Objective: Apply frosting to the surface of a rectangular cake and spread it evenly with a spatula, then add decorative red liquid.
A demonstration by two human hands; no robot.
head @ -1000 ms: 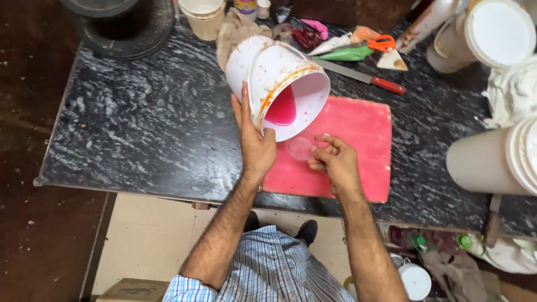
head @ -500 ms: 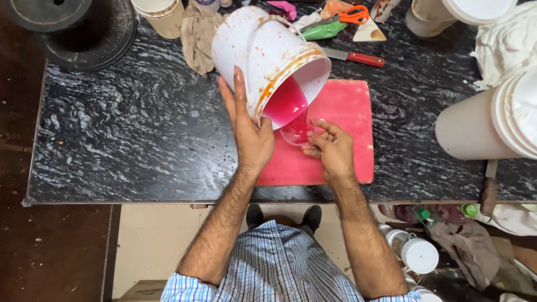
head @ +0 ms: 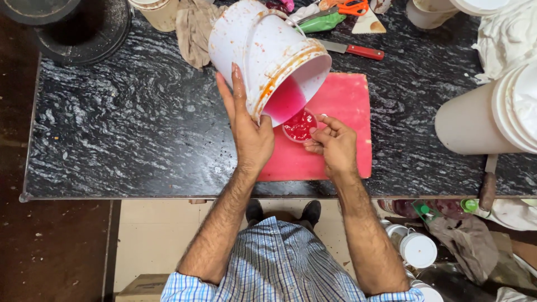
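Left hand: the left hand (head: pixel 250 134) lies flat against the side of a large white plastic bucket (head: pixel 263 53) streaked with orange stains. Its fingers (head: pixel 234 92) are spread wide and straight, pressing the wall rather than curling round it, which props the bucket in its tilt.
Bucket: it leans well over on its side, mouth pointing down past the fingertips toward the right hand, so the bright pink-red liquid (head: pixel 284 103) pooled at its lower lip can run out.
Right hand: the right hand (head: pixel 334 146) has its fingers bent and closed round the rim of a small clear round cup (head: pixel 299 125), steadying it.
Cup: it sits just beyond the right fingers, directly under the bucket's lip, already holding glossy red liquid.
Mat: a flat red rectangular board (head: pixel 341 106) lies under the cup and both hands, likely to catch spills.
Worktop: a black marbled stone worktop (head: pixel 123 128) carries everything.
Beyond the fingers: a red-handled knife (head: pixel 355 50), orange-handled scissors (head: pixel 349 8) and a brownish cloth (head: pixel 193 28) lie farther back.
Right of the fingers: a white lidded tub (head: pixel 486 114) lies on its side, well apart.
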